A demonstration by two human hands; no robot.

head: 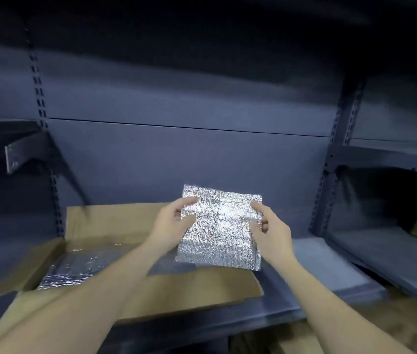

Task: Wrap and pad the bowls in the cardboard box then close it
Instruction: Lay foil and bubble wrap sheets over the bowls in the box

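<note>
Dark blue-grey metal shelving unit (176, 154) fills view. Open brown cardboard box (115, 218) on shelf, left of centre, flaps spread. Crinkled silver foil padding (74, 272) inside box, left part. Square silver foil sheet (220, 231) held upright above box's right end. Left hand (174, 221) pinches its left edge, right hand (271, 228) its right edge.

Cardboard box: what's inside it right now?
Silver foil padding lies in the cardboard box on its left. The left hand and right hand hold a foil sheet that, with the left forearm, covers the rest. No bowl shows.
</note>
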